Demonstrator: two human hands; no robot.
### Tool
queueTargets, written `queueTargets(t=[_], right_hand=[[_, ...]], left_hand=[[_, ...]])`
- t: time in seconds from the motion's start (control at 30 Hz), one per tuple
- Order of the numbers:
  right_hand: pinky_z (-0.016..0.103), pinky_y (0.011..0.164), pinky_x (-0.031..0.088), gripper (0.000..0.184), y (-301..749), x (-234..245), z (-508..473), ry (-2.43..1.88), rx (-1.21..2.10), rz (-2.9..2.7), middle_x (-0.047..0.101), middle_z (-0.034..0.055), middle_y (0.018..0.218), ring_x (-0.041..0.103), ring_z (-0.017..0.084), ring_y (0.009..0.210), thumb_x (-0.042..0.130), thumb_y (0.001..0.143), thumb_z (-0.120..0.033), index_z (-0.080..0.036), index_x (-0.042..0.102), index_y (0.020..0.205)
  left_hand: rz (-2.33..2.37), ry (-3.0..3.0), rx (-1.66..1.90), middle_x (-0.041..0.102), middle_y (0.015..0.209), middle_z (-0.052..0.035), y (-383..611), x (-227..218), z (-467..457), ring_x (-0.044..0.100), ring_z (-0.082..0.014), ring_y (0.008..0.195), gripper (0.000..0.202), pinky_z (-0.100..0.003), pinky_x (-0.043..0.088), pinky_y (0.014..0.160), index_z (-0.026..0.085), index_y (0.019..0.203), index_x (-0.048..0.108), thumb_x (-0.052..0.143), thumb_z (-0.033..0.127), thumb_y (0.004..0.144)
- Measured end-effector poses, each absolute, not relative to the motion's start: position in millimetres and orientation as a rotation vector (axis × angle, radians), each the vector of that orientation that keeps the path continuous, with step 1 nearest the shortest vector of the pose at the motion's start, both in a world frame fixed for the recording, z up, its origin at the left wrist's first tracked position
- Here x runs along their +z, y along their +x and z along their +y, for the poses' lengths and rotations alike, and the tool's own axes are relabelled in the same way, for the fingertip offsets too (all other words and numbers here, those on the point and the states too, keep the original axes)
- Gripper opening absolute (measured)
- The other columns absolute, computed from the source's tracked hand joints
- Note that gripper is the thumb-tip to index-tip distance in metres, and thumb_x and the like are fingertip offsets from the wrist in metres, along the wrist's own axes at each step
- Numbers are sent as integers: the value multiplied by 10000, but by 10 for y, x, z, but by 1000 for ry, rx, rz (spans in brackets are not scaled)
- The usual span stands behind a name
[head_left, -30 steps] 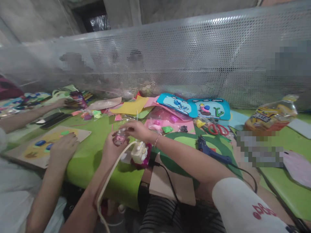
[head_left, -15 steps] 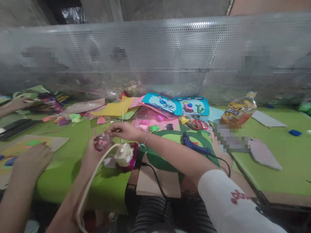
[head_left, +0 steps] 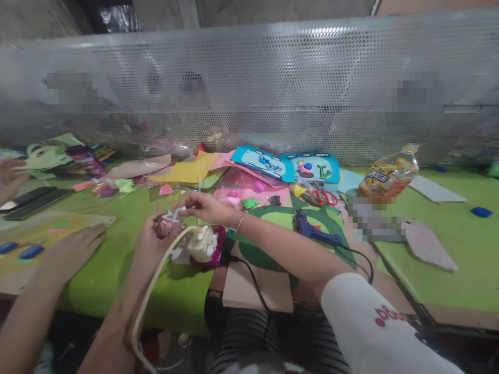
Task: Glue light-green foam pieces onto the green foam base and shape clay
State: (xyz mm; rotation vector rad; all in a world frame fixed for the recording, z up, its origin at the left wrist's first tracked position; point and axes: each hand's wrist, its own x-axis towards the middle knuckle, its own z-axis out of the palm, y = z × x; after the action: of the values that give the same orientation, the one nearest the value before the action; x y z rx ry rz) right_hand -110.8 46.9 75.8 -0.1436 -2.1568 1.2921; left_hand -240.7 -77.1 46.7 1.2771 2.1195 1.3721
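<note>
My left hand (head_left: 150, 240) is closed around a small pink figure (head_left: 166, 226) held just above the green table (head_left: 117, 259). My right hand (head_left: 202, 206) pinches a small white bit at the top of that figure. Just in front of my hands lies a cream and magenta object (head_left: 205, 244) with a cream strap (head_left: 156, 280) running down off the table edge and a black cable behind it.
A co-worker's hand (head_left: 72, 249) rests flat on a cardboard picture (head_left: 39, 236) at the left. A blue glue gun (head_left: 312, 232), red scissors (head_left: 325, 197), blue felt pictures (head_left: 288, 166), coloured paper sheets (head_left: 187, 171), a yellow snack bag (head_left: 388, 174) and a perforated metal screen (head_left: 273, 88) lie beyond.
The view has swung to the right and steadied. My hands stay together on the pink figure; the right fingers now pinch a white bit on it. The co-worker's hand stays on the cardboard.
</note>
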Motion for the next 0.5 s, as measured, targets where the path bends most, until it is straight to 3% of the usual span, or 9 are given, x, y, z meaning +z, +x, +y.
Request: queueTargets(t=[0.13,0.3,0.5], right_hand=[[240,823,489,159,-1088,743,499,-126,1102,-2286,674,38,975,630,125,888,575,833,-113,-156,630,976],[262,916,448,171,-1096,728,536,-23,870,-2422,688,36,1045,619,147,992,574,835,-119,-182,699,933],[264,978,411,316,-1081,767,589,183,781,-2506,655,28,1142,568,125,1098,467,868,-41,-211,691,1011]], left_hand=[[2138,1231,1316,642,1073,-74,-2327,546,-810,644,-238,872,579,-345,566,675,228,1163,472,687,238,626],[2153,1213,1287,634,1078,-98,-2232,656,-821,634,-253,896,509,-378,564,699,179,1130,491,657,189,649],[2126,1211,1284,633,1080,-78,-2264,687,-821,634,-225,882,537,-347,560,726,208,1123,500,690,170,622]])
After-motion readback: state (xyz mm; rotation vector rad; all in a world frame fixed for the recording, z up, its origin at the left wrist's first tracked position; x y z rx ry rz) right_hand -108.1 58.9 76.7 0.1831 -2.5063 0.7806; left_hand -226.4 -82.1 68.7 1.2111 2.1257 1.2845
